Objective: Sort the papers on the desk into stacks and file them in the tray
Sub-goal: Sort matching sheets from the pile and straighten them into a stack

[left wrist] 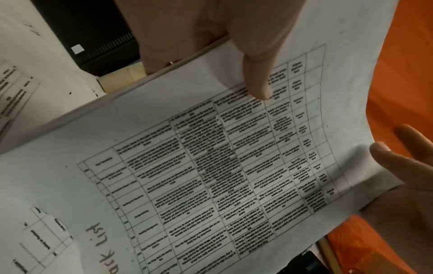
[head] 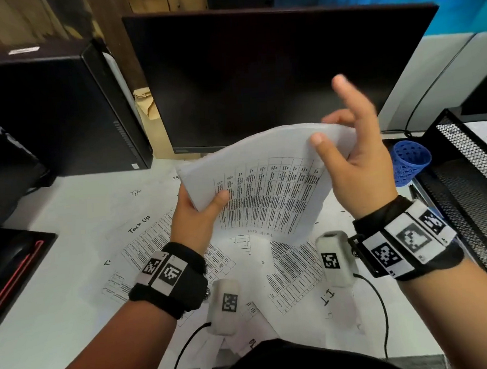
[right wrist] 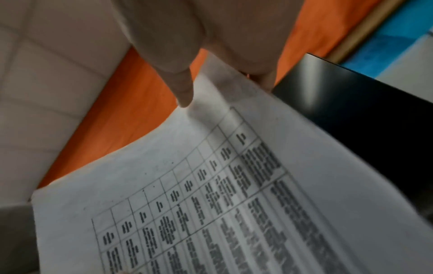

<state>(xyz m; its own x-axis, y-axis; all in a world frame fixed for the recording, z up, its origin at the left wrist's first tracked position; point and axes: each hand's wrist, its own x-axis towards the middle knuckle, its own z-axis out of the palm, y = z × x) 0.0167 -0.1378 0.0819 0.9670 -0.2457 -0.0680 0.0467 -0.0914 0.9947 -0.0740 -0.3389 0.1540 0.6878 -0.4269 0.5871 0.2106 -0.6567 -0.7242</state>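
A sheaf of white papers (head: 265,183) printed with tables hangs bowed above the desk, in front of the monitor. My left hand (head: 204,206) grips its left edge, thumb on top and fingers underneath; the left wrist view shows that thumb (left wrist: 257,83) pressed on the printed table (left wrist: 211,166). My right hand (head: 348,156) pinches the far right corner, thumb (right wrist: 185,92) on the sheet (right wrist: 234,185), with the index finger raised free. More printed sheets (head: 161,245) lie scattered on the desk below. The black mesh tray (head: 466,155) stands at the right edge.
A dark monitor (head: 273,78) stands right behind the papers. A black computer tower (head: 49,110) fills the back left. A blue mesh cup (head: 410,161) lies between the monitor and the tray. A mouse on a dark pad (head: 12,258) sits at the left edge.
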